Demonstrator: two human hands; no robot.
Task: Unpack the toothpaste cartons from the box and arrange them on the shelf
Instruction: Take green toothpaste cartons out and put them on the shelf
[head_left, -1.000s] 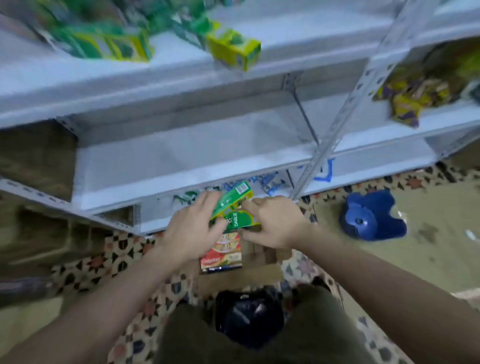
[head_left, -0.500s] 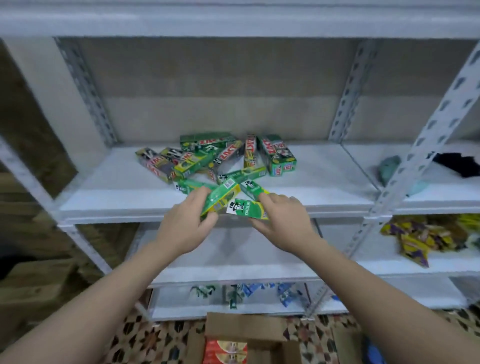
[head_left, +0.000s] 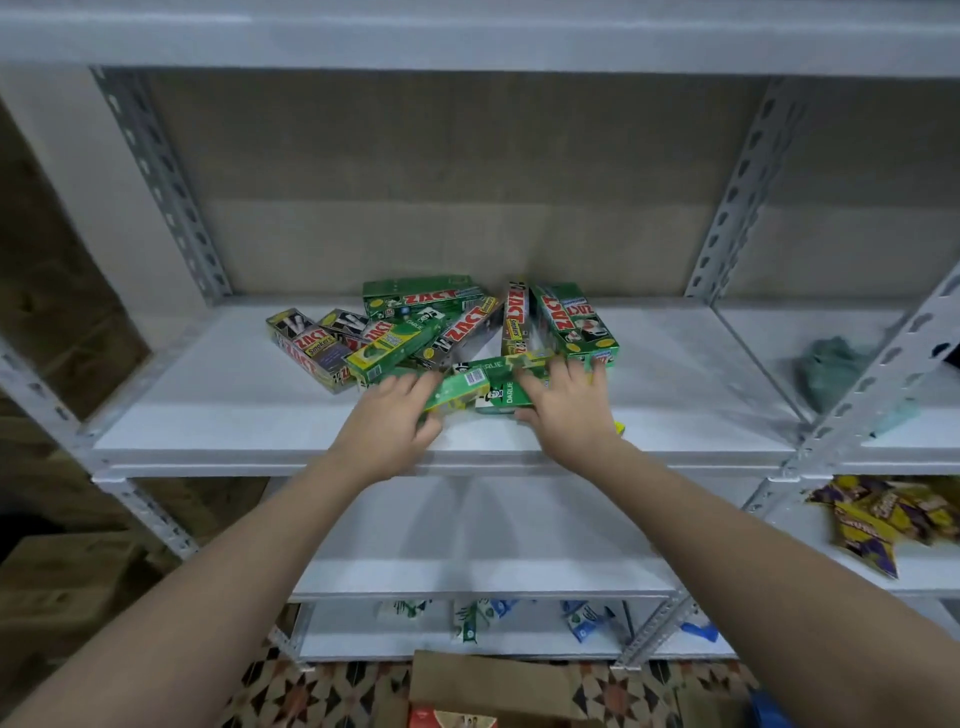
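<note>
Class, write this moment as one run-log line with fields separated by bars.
step: placing | left hand: grips green carton | right hand: on Darlie cartons | place: shelf, front of carton pile
</note>
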